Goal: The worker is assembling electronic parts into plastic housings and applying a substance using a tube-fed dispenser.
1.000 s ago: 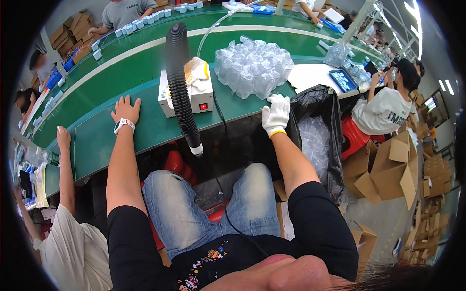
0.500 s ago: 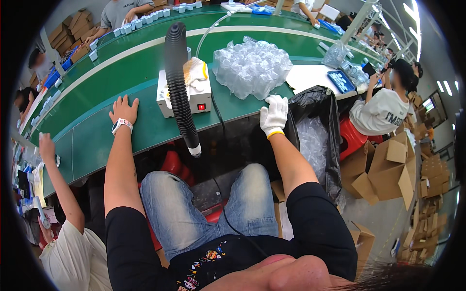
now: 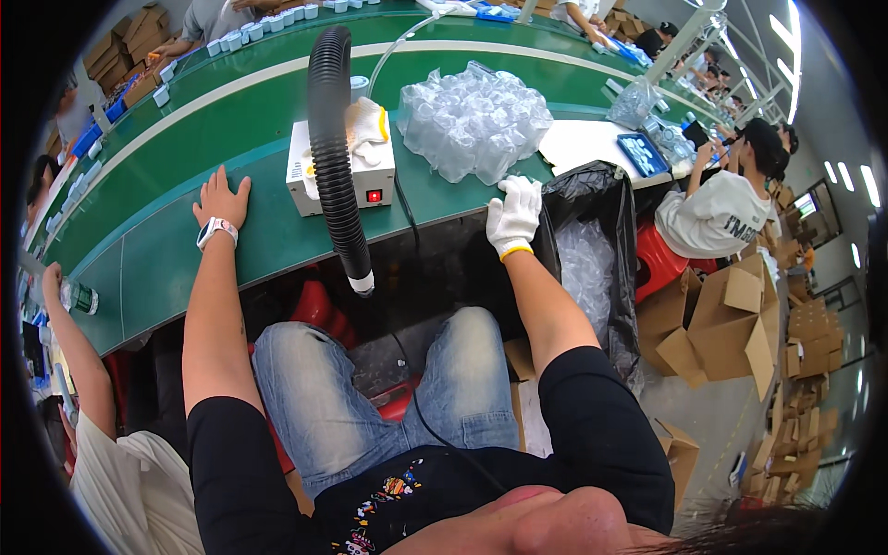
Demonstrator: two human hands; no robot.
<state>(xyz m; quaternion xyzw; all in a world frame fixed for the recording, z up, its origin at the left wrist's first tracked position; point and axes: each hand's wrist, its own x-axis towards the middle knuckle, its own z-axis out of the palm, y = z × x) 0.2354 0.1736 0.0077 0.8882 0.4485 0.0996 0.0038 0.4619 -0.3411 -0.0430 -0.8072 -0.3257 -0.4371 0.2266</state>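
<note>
My bare left hand (image 3: 222,200), a white watch (image 3: 216,230) on its wrist, lies flat on the green tabletop (image 3: 153,268) with fingers spread. To its right stands a white box-shaped device (image 3: 376,180) with a lit red switch; a black ribbed hose (image 3: 331,139) arches in front of it. A white work glove (image 3: 368,125) with a yellow cuff lies on top of the device. My right hand (image 3: 514,217), in a similar glove, rests at the table's front edge with fingers loosely bent and nothing visible in it. Just beyond it sits a heap of clear plastic pieces (image 3: 474,120).
A black-bag-lined bin (image 3: 592,190) of clear plastic stands right of my right arm. Beyond are a blue tray (image 3: 642,155), a seated co-worker (image 3: 717,217) and open cartons (image 3: 726,319). Another person's arm (image 3: 79,347) reaches in at left near a bottle (image 3: 81,298). Pale blue containers (image 3: 245,35) line the far side.
The whole view has shifted slightly, while my hands keep their places on the table. At left, the neighbour's hand has moved outward, and more of the bottle shows.
</note>
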